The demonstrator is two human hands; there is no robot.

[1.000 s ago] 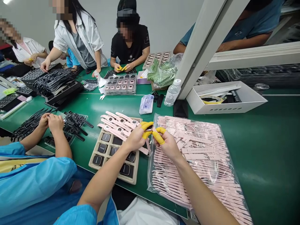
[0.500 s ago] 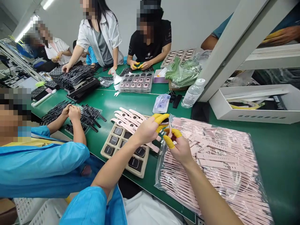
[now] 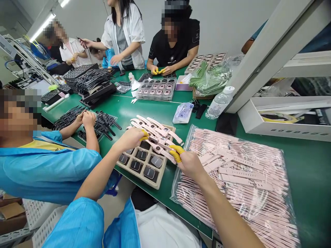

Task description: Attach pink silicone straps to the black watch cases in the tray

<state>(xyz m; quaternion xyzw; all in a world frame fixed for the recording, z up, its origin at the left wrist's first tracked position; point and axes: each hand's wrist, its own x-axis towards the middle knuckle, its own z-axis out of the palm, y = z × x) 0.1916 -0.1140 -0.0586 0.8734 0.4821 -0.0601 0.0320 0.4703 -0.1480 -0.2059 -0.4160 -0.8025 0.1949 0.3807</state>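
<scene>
Stretched between my two hands is a watch (image 3: 158, 148) with a pink strap, held face-down or face-up I cannot tell. My left hand (image 3: 132, 139), fingertips in yellow finger cots, is closed on one strap end. The other end is pinched by my right hand (image 3: 190, 163), which also wears yellow finger cots. Below them lies a beige compartment tray (image 3: 159, 182) holding several black square watch heads (image 3: 149, 172). Across its far part rests a pile of pink-strapped watches (image 3: 148, 124). At my right forearm, many pink straps (image 3: 241, 165) lie on and in a clear plastic bag (image 3: 178, 182).
A water bottle (image 3: 218, 103), a small soft packet (image 3: 183, 112) and a white box (image 3: 287, 127) stand beyond the bag. A slanted grey post (image 3: 263, 58) rises at right. On my left a co-worker in a blue jacket (image 3: 62, 172) handles black straps (image 3: 104, 124).
Both hands have moved from the bag's edge leftward over the tray, spreading apart with the watch laid out between them. The standing co-worker has lifted a hand off the black stack.
</scene>
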